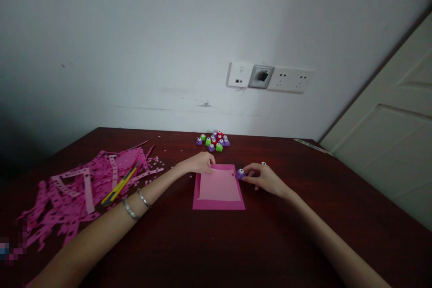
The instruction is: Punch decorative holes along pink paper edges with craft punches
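Observation:
A light pink sheet of paper [219, 186] lies over a larger dark pink sheet [219, 205] on the table. My left hand [200, 163] is at their upper left edge, its fingers bent and closed on the pink paper. At the right edge of the sheets, my right hand [265, 177] pinches a small purple craft punch [240, 174] between thumb and fingers. A small dark pink spot [232, 174] shows on the light sheet close to that punch. Just behind my right hand, the white top of another craft punch [263, 163] peeks out, its body mostly hidden.
Several purple, green and red craft punches [219, 147] stand grouped near the wall. To the left, a yellow utility knife [119, 184] rests on a heap of punched pink paper strips [89, 189]. A thin patterned strip [312, 146] lies at the back right. Wall sockets [290, 80] are above.

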`<state>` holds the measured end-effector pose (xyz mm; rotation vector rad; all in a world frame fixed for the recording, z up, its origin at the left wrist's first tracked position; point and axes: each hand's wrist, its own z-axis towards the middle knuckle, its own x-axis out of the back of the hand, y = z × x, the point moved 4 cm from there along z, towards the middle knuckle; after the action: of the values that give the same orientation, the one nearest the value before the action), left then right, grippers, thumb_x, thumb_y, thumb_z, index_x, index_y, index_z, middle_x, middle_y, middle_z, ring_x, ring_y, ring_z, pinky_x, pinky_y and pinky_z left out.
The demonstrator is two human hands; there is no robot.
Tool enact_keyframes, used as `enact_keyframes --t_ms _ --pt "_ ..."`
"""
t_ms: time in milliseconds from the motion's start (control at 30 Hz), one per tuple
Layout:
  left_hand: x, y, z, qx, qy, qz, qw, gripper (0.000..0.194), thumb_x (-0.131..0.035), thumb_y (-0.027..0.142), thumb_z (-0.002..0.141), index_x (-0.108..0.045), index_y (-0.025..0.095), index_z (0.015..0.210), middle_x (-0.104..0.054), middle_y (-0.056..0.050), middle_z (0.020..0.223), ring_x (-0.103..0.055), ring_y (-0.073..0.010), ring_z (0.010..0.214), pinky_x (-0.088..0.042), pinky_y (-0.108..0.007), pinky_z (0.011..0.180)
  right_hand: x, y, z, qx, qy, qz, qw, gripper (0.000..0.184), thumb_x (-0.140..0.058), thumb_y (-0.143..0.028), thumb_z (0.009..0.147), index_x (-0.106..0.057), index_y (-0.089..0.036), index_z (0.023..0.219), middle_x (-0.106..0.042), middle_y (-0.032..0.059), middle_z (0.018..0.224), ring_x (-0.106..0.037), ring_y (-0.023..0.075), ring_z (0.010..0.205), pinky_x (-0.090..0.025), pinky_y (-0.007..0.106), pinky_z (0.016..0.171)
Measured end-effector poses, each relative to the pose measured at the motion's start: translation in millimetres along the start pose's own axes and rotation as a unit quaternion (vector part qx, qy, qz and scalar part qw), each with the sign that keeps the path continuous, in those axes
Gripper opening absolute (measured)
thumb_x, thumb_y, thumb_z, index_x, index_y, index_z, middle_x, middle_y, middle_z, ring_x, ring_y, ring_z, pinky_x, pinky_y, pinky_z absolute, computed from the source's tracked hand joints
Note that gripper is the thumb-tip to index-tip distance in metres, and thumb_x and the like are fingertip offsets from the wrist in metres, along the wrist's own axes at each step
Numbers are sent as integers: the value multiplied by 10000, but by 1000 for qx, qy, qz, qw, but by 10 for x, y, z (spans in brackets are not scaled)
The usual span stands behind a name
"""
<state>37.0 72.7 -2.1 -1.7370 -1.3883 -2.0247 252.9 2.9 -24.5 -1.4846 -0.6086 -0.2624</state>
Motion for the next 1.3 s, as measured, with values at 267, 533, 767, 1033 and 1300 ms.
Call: enact_keyframes --t_ms 267,533,767,1033,1300 --pt "36 -78 10 27 2 -100 995 190 -567 225 633 -705 116 705 -684 -55 675 -594 -161 636 -400 -222 548 6 23 -3 -8 4 1 1000 274 -676 -327 681 -637 -144 882 -599 14 685 -523 89 506 -501 196 380" --pt "29 -237 60 62 9 -185 981 176 -587 212 595 -712 142 699 -674 -36 649 -579 -145 615 -409 -232 563 -13 0 -2 2 -11 20 1000 296 -683 -342 668 -630 -146 884 -601 25 730 -547 106 569 -516 203 401" --pt "35 -214 46 61 7 -199 978 179 -572 196 595 -706 137 698 -664 -31 642 -559 -132 601 -399 -236 563 -15 -46 -18 7 -9 13 1000 280 -682 -322 668 -637 -144 880 -598 24 728 -548 108 570 -517 208 402" --pt "43 -189 29 71 4 -209 975 191 -570 191 592 -707 131 712 -673 -42 669 -565 -141 619 -403 -243 578 -19 -76 -29 7 -14 12 1000 268 -671 -293 685 -624 -134 896 -604 31 739 -554 109 575 -520 205 411" --pt "33 -212 43 68 8 -212 975 182 -571 187 586 -705 119 689 -656 -33 614 -540 -127 572 -391 -233 555 -35 -42 -16 1 -21 13 1000 299 -673 -321 679 -618 -133 905 -595 22 732 -551 103 568 -519 205 408"
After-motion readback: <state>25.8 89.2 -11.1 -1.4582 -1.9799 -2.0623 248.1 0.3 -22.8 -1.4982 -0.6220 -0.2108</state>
